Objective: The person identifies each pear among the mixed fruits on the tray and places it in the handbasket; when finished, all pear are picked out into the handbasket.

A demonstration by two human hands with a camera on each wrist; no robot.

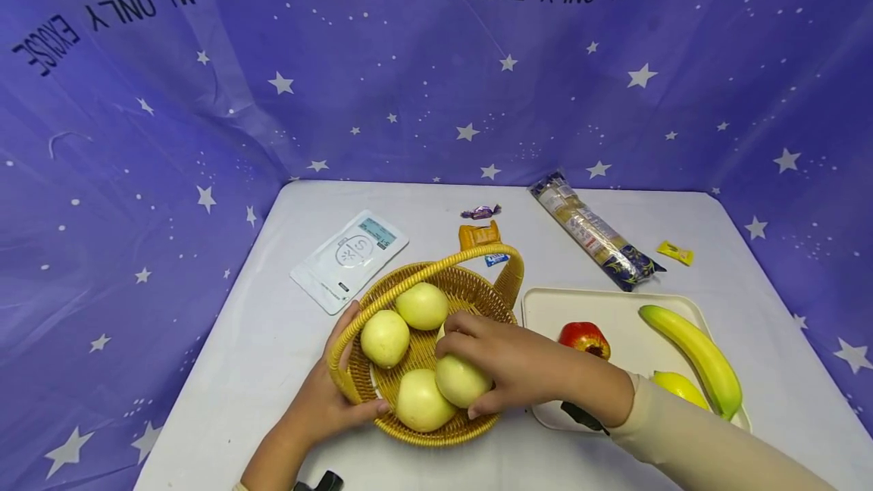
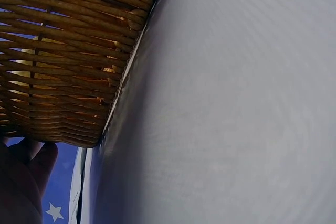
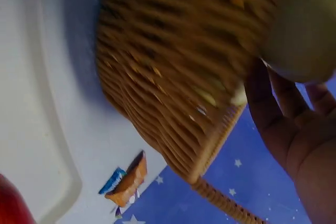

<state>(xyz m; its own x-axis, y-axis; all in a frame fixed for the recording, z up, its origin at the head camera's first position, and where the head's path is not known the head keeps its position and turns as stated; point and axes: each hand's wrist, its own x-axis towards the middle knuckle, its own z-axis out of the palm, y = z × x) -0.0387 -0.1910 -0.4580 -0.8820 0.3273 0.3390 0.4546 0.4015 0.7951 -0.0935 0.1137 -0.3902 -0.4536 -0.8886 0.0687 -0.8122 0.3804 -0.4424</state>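
Observation:
A woven yellow-brown basket [image 1: 508,286] with an arched handle stands at the table's front middle. Inside lie several round pale yellow-green fruits, among them one fruit [image 1: 385,338] at the left and another fruit [image 1: 423,306] behind it. My left hand [image 1: 327,400] holds the basket's left side, thumb over the front rim and fingers along the outer wall. From the right, my right hand [image 1: 501,358] grips a pale yellow-green fruit [image 1: 464,382] at the basket's front right, beside a further fruit [image 1: 424,402]. In the right wrist view this fruit [image 3: 304,35] shows above the rim, against the fingers.
Right of the basket, a cream tray [image 1: 552,305] bears a red apple [image 1: 585,339], a banana [image 1: 696,354] and a lemon [image 1: 680,387]. Behind are a white flat device with a screen [image 1: 351,260], an orange packet [image 1: 477,236], wrapped candies and a long patterned packet [image 1: 593,233].

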